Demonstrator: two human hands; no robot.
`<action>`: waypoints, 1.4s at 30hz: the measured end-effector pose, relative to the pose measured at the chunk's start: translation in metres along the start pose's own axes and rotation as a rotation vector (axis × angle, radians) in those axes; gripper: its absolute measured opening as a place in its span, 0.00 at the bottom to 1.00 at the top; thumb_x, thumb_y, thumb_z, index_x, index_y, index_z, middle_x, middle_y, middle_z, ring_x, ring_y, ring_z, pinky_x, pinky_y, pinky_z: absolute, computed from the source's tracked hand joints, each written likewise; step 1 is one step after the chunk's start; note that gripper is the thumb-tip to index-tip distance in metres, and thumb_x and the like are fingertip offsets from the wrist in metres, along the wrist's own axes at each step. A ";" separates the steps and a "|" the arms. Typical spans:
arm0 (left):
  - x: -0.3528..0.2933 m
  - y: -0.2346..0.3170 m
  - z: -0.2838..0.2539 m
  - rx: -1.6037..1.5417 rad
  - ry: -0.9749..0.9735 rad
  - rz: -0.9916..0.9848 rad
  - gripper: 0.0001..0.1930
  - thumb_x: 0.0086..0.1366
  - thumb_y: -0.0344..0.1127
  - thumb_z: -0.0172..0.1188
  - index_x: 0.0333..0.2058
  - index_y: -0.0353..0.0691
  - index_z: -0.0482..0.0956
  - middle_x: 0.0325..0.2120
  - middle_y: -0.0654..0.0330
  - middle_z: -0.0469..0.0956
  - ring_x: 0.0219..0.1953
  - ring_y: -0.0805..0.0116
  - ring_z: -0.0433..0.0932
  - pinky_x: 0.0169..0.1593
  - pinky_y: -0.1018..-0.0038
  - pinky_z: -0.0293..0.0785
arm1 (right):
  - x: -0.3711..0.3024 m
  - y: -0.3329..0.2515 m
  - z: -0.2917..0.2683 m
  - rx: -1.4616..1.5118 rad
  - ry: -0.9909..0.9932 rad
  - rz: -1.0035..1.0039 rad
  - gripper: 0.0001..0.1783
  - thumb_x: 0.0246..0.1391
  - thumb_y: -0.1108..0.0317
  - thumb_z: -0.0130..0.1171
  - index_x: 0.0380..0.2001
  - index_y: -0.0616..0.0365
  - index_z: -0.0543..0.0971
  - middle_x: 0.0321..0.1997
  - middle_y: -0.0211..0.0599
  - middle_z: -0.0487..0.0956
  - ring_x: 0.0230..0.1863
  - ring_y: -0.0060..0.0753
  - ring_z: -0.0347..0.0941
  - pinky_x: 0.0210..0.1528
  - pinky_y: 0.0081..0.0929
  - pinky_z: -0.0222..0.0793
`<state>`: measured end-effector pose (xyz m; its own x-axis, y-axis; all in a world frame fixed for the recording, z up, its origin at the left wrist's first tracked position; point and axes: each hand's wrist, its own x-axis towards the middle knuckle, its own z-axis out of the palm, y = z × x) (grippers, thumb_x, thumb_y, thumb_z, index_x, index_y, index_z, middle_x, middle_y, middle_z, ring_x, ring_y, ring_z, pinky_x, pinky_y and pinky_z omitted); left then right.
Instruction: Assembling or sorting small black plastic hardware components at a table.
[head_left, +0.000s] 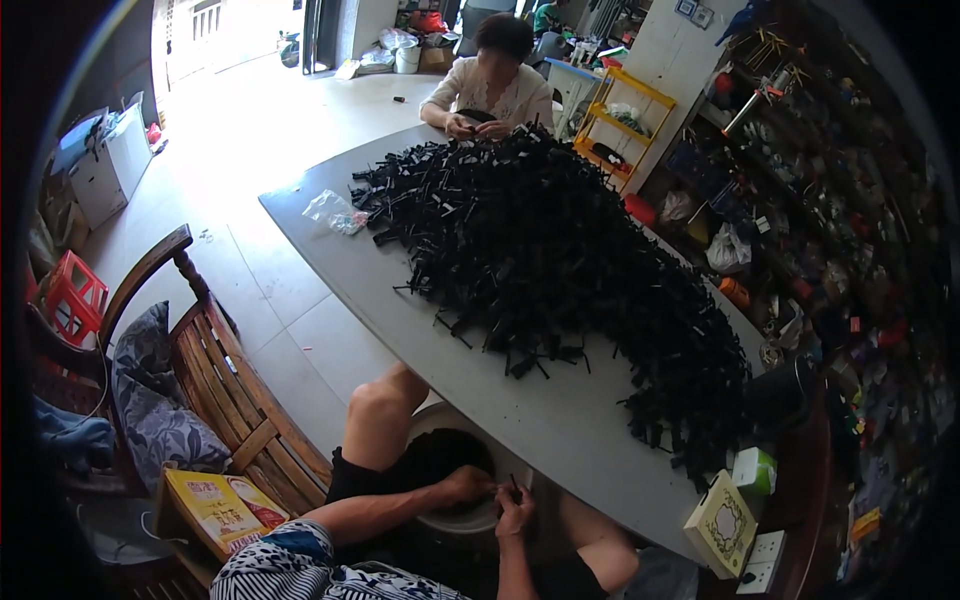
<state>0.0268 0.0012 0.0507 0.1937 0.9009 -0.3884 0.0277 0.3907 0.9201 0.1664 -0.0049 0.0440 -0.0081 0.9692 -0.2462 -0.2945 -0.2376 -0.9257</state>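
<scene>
Over a pale round tub (pixel 455 522) between my knees, both my hands are held close together below the table's near edge. My left hand (pixel 468 486) is closed, its fingertips pinched towards the other hand; what they hold is too small to make out. A small black part (pixel 516 483) sticks up from my right hand (pixel 515 512), which is closed on it. Dark contents (pixel 450 455) fill part of the tub. On the grey table (pixel 480 385) lies a large heap of small black parts (pixel 550 230), some with thin stems.
Across the table a person (pixel 495 85) handles something small and dark. A clear plastic bag (pixel 335 212) lies at the table's left. A patterned box (pixel 720 525) and a tissue pack (pixel 754 470) stand at right. A wooden bench (pixel 235 390) with a yellow box (pixel 222 508) is left.
</scene>
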 end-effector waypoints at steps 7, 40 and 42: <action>0.000 -0.003 -0.004 -0.212 -0.194 0.042 0.14 0.49 0.29 0.59 0.37 0.34 0.73 0.33 0.56 0.74 0.38 0.69 0.71 0.42 0.75 0.67 | 0.001 -0.003 -0.017 0.395 0.172 0.226 0.06 0.44 0.68 0.55 0.27 0.50 0.69 0.18 0.28 0.69 0.18 0.24 0.64 0.13 0.20 0.55; 0.000 0.040 -0.015 -0.335 -0.239 0.070 0.06 0.49 0.22 0.54 0.29 0.32 0.72 0.23 0.61 0.73 0.24 0.76 0.72 0.29 0.81 0.72 | 0.001 -0.058 -0.006 0.218 -0.161 0.230 0.09 0.37 0.72 0.61 0.23 0.57 0.70 0.21 0.26 0.69 0.17 0.17 0.61 0.14 0.14 0.53; 0.000 0.041 -0.014 -0.282 -0.264 0.171 0.06 0.49 0.21 0.53 0.29 0.31 0.72 0.23 0.60 0.73 0.24 0.76 0.73 0.28 0.81 0.72 | 0.002 -0.059 -0.007 0.044 -0.199 0.309 0.10 0.36 0.72 0.62 0.23 0.56 0.70 0.19 0.24 0.68 0.17 0.16 0.60 0.14 0.14 0.52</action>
<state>0.0141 0.0201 0.0873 0.4180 0.8921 -0.1713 -0.2890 0.3093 0.9060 0.1901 0.0105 0.0963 -0.2877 0.8467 -0.4476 -0.2901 -0.5225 -0.8018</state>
